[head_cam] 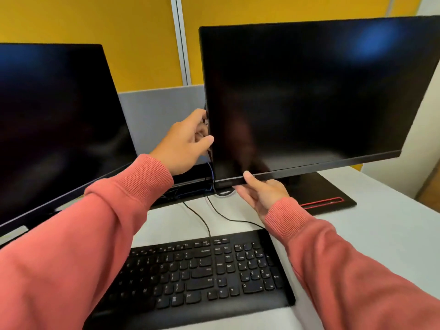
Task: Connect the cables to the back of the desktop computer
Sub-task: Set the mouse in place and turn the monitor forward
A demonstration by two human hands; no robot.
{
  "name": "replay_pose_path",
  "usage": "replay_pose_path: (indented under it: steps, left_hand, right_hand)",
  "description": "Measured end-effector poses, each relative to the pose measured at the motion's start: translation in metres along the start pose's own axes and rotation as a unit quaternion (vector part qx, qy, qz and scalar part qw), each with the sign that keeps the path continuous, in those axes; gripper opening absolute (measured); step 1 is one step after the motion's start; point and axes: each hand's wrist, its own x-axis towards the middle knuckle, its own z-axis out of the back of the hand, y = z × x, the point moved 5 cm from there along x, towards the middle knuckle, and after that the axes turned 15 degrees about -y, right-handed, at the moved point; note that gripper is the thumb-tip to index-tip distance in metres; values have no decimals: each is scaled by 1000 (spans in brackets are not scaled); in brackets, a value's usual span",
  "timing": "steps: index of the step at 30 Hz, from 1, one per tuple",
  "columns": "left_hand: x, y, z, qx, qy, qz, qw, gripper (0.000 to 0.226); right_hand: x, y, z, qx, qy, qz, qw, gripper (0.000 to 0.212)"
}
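Observation:
A black all-in-one desktop computer stands on the white desk, its dark screen turned towards me and swivelled to the right. My left hand grips its left edge, thumb on the front, fingers reaching behind where the back is hidden. My right hand holds the lower left corner of the screen, thumb on the bottom bezel. A blue cable and black cables hang below the left edge and run over the desk.
A second dark monitor stands at the left. A black keyboard lies in front of me. The computer's flat black base with a red stripe sits at the right. Yellow and grey partition panels close off the back.

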Motion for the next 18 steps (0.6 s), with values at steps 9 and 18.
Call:
replay_pose_path:
  steps: [9, 18]
  left_hand:
    - [19, 29, 2, -6, 9, 43, 999, 39]
    - [-32, 47, 7, -6, -11, 121, 993, 46]
  right_hand:
    - [19, -15, -27, 44, -47, 12, 998, 41]
    - [-7, -6, -27, -39, -39, 24, 998, 22]
